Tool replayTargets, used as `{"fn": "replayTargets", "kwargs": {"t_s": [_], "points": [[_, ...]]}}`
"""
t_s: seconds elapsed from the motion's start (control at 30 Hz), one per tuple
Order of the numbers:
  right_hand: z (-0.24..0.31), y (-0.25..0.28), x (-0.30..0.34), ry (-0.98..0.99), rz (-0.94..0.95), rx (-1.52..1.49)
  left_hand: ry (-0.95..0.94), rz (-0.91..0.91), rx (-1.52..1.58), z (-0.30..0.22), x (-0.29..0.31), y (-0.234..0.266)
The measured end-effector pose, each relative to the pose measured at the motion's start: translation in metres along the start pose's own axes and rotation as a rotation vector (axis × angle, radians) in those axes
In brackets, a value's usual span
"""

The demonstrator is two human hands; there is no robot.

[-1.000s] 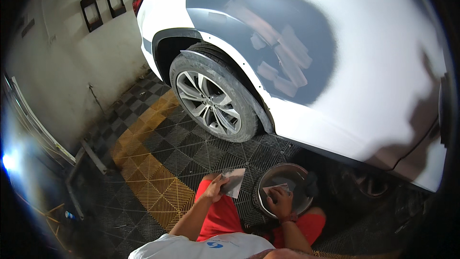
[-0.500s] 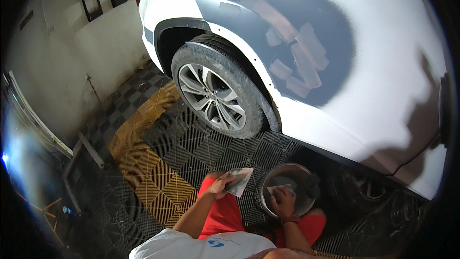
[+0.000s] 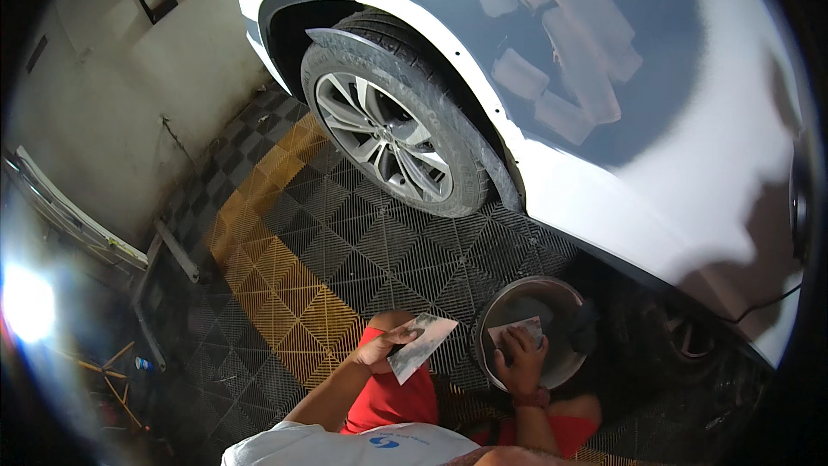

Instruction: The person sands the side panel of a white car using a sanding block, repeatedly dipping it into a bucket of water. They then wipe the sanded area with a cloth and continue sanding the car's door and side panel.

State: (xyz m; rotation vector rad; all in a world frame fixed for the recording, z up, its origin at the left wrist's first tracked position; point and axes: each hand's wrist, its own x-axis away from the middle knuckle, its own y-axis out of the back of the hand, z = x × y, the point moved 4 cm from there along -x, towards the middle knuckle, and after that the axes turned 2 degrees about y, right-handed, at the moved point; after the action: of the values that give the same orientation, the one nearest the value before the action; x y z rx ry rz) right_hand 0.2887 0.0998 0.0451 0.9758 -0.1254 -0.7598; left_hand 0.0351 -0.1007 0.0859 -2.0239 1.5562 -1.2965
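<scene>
My left hand grips a thin, flat rectangular sheet by its left side, just above my left knee. The sheet is grey, with pinkish and dark smears; whether it is paper or a stiff plate is unclear. Over the round bucket, my right hand is closed on a smaller pinkish-grey flat piece, its fingers lying across it. Something grey fills the bucket's lower part, and a dark cloth hangs over its right rim.
Ahead stands a white car with a grey panel area bearing pale pinkish patches. Its wheel rests on black and yellow floor tiles. Another dark wheel lies right of the bucket. A bright lamp shines at left.
My view has shifted down and toward the car. My left hand has turned the sheet slightly; the right hand's piece shows more clearly over the bucket.
</scene>
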Motion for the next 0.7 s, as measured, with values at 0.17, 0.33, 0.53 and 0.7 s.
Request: {"fn": "replayTargets", "kwargs": {"t_s": [0.17, 0.33, 0.53, 0.7], "points": [[0.004, 0.009, -0.003, 0.002, 0.024, 0.001, 0.057, 0.034, 0.077, 0.017, 0.001, -0.001], [0.002, 0.009, -0.002, 0.005, 0.015, 0.018, 0.098, 0.031, 0.08, 0.021, -0.006, -0.018], [0.0, 0.009, -0.003, -0.008, -0.019, 0.013, 0.116, 0.027, 0.066, 0.03, -0.014, -0.015], [-0.001, 0.009, -0.003, -0.01, -0.017, 0.008, 0.127, 0.008, 0.101, 0.023, -0.012, -0.022]]}}
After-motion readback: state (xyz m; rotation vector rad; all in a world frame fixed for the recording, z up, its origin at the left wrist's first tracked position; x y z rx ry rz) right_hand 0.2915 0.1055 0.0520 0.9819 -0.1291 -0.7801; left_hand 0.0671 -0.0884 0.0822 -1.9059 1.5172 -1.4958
